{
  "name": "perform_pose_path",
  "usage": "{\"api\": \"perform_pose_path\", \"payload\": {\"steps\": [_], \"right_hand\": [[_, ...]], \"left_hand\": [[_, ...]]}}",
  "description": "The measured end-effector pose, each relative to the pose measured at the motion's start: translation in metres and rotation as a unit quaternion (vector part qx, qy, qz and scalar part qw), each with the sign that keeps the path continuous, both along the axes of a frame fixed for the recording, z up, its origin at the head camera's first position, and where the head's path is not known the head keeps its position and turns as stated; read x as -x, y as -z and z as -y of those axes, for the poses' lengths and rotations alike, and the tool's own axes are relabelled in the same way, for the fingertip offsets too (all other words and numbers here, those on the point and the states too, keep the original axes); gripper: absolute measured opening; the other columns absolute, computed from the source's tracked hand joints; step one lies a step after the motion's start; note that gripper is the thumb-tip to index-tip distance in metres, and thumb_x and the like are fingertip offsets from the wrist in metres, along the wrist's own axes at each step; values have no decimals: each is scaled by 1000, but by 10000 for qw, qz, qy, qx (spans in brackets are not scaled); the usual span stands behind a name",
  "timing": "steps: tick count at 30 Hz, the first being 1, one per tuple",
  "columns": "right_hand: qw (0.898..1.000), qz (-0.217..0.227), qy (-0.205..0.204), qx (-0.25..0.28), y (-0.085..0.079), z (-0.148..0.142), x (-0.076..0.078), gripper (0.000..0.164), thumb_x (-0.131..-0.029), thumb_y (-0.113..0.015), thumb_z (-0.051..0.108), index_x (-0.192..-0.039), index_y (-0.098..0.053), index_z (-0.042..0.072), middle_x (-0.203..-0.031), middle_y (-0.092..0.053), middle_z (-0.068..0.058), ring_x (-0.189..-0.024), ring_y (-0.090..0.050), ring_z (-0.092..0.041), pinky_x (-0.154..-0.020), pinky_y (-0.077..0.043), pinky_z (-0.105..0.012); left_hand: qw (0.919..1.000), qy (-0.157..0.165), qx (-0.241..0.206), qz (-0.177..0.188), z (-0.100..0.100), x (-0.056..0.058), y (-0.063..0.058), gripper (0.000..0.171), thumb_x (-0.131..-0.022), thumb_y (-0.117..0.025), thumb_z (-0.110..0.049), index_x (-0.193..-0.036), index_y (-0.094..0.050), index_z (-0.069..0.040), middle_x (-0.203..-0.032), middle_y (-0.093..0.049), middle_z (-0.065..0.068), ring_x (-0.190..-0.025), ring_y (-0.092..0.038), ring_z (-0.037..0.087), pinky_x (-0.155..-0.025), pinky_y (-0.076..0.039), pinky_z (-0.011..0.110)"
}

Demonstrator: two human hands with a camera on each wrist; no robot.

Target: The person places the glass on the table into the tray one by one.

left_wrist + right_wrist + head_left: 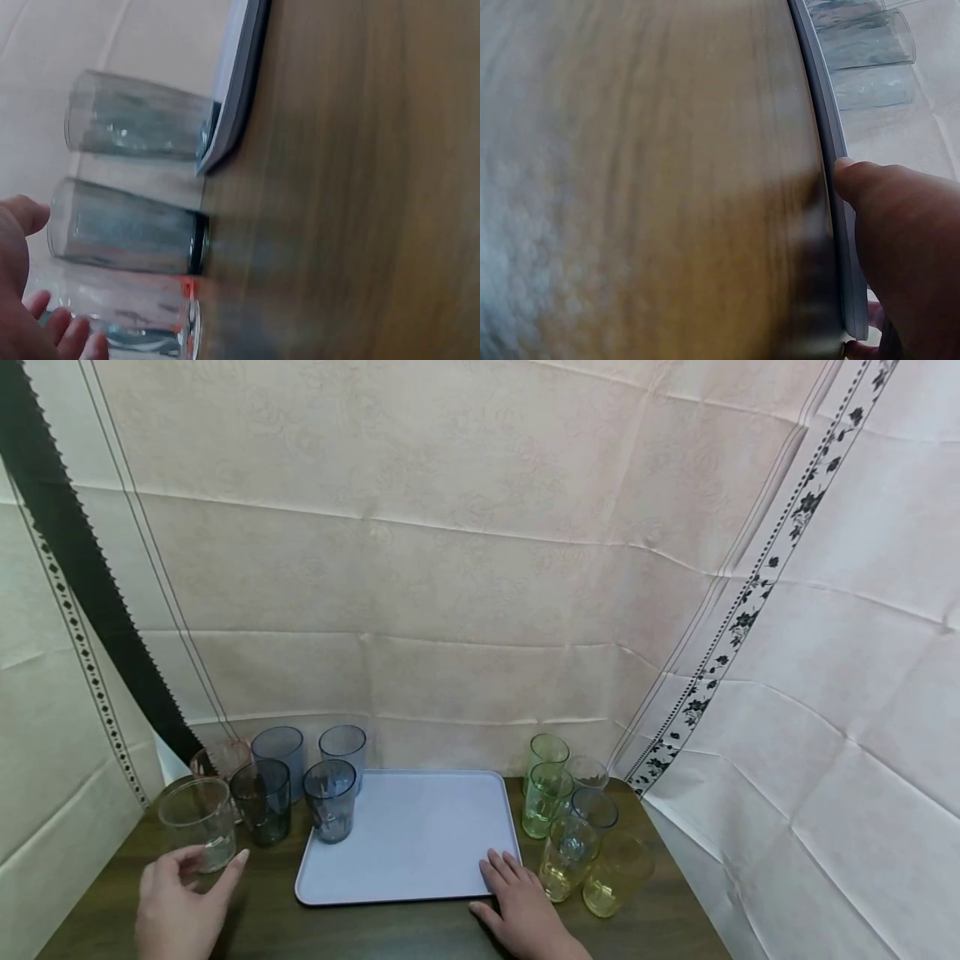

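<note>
One clear glass (198, 820) now, just ahead of my left hand (182, 903), thumb and fingers spread; my right hand (527, 908), fingers extended, rests on a corner of the white tray (427, 835) between them.

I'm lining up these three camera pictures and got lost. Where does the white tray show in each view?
Head: the white tray lies low centre, the right hand at its near right corner.
Left wrist: only its edge and a corner, at top centre, beside a smoky glass.
Right wrist: its edge runs down right of centre, that hand's thumb at it.
Shared landmark: wooden tabletop.
</note>
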State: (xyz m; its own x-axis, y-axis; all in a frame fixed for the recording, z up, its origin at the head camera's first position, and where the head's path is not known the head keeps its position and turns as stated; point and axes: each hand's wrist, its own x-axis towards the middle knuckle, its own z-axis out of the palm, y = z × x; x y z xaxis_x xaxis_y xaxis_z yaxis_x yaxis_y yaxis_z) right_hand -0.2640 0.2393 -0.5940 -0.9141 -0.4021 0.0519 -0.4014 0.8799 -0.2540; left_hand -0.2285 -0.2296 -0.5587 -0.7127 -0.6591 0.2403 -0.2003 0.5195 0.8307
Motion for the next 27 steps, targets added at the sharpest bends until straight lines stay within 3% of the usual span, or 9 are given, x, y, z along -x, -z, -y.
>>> {"api": "perform_pose_path", "payload": {"steps": [5,10,18,27], "right_hand": [[10000,-31,-5,-3,2,0,0,77,-109,-55,68,-167,-51,18,-175,-43,-6,-161,-38,-38,-121,-40,-69],[10000,-49,-11,6,2,0,0,77,-109,-56,68,-166,-52,17,-175,-44,-7,-161,-39,-38,-121,-40,-68],[10000,-17,16,3,1,1,0,76,-109,-56,68,-166,-52,18,-175,-43,-6,-161,-38,-38,-122,-40,-68],[10000,2,50,-73,-2,1,-1,77,-109,-55,68,-167,-52,18,-175,-43,-6,-161,-38,-37,-122,-40,-68]], "left_hand": [[9977,-394,125,-545,16,7,4,77,-90,-91,-30,-145,-51,7,-133,-48,30,-115,-50,45,-85,-44,52],[9979,-232,-68,-594,32,19,4,99,-91,-90,-33,-161,-33,7,-147,-39,37,-135,-42,55,-101,-40,75],[9981,199,-432,-401,45,37,0,113,-96,-85,-42,-172,-15,2,-166,-26,39,-150,-35,60,-116,-35,78],[9979,159,-298,-545,47,46,4,101,-96,-86,-34,-168,-26,4,-159,-37,38,-144,-39,58,-115,-36,76]]}}
